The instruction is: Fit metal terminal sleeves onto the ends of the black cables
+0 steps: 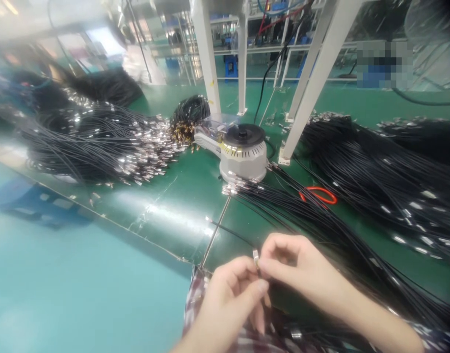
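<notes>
A small metal connector (255, 254) sits between the two hands, held above the near edge of the green table, its bright end pointing up and away from the person. The left hand (239, 294) has its thumb and forefinger nearly together around the connector's lower part, probably to steady it, the other fingers curled below. The right hand (294, 260) pinches in from the side, thumb and forefinger tips narrowed at the same piece; such a fine two-sided grip suits something this small, though the exact contact is blurred. Just beyond, one loose black cable (230, 232) lies across the seam of the table (184, 196). A cable bundle (320, 215) runs past the right arm, its metal ends gathered at the foot of a round tape dispenser (243, 164), perhaps so that they stay aligned and within reach. A red-orange loop (326, 196) lies by that bundle. Farther out, a left cable pile (88, 137) and a right cable pile (379, 171) flank the dispenser, seemingly laid apart to leave the middle workable.
</notes>
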Motion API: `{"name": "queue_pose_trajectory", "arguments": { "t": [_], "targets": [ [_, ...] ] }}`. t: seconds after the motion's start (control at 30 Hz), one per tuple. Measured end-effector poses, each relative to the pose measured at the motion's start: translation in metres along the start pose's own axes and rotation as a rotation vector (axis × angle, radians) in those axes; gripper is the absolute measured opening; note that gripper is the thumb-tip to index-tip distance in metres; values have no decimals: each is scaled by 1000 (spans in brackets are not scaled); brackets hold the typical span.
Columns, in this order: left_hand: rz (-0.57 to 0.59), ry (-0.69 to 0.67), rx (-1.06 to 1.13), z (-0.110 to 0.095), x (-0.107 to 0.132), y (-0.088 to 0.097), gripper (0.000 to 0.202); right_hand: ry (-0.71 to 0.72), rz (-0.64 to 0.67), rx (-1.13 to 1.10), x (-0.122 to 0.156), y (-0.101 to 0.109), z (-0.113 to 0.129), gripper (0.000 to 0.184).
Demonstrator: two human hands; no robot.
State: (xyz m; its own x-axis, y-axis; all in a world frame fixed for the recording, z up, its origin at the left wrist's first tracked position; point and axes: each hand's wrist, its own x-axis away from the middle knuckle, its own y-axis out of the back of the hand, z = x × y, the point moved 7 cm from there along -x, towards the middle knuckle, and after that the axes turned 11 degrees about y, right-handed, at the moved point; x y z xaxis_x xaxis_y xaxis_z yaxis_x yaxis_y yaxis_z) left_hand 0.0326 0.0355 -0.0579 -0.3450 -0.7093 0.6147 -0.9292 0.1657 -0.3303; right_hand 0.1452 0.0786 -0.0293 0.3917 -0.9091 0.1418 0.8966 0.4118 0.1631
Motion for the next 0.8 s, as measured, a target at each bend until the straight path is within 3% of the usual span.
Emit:
{"name": "queue_pose_trajectory", "arguments": {
  "t": [0.3,0.5,0.8],
  "targets": [
    [88,-76,-42,2,-2,2,38,-11,15,86,6,-4,-3,16],
    [21,-123,-40,0,1,9,41,83,31,103,9,-3,6,25],
    [-63,-120,20,-1,4,13,48,53,-43,-37,8,0,-8,39]
  ]
}}
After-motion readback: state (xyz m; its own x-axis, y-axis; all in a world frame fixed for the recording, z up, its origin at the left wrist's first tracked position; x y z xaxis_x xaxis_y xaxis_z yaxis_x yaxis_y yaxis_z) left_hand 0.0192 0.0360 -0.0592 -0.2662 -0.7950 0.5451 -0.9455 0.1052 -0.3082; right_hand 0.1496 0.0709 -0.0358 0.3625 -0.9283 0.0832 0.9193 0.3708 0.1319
